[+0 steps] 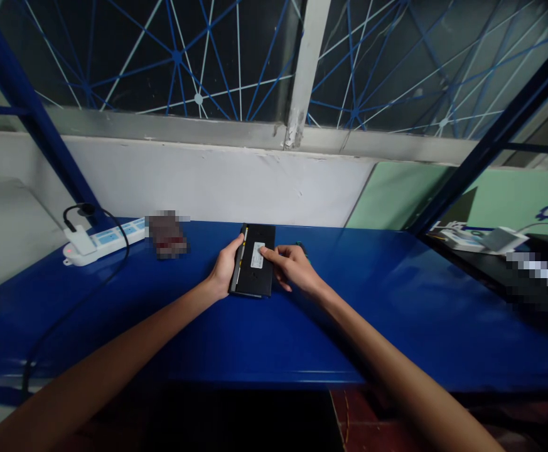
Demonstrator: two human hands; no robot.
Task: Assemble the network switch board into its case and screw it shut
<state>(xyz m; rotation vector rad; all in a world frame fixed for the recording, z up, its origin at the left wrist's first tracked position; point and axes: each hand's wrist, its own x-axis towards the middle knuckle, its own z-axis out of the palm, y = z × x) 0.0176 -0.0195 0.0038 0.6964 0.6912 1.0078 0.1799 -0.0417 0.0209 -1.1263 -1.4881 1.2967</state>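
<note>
Well to the left of the black slab [260,280] lies a white power strip [107,238], and nearer to the slab, a pixelated dark item [167,236]. Your left hand [223,271] is closed on the slab's left edge, thumb along that side; its other fingers are hidden behind. The slab sits between your two hands, over the blue table [358,301], its white label [257,258] facing up. Your right hand [297,267] is at the slab's right edge: the thumb reaches onto the label, the fingers curl beside that edge, and you cannot tell whether they clamp it from below.
</note>
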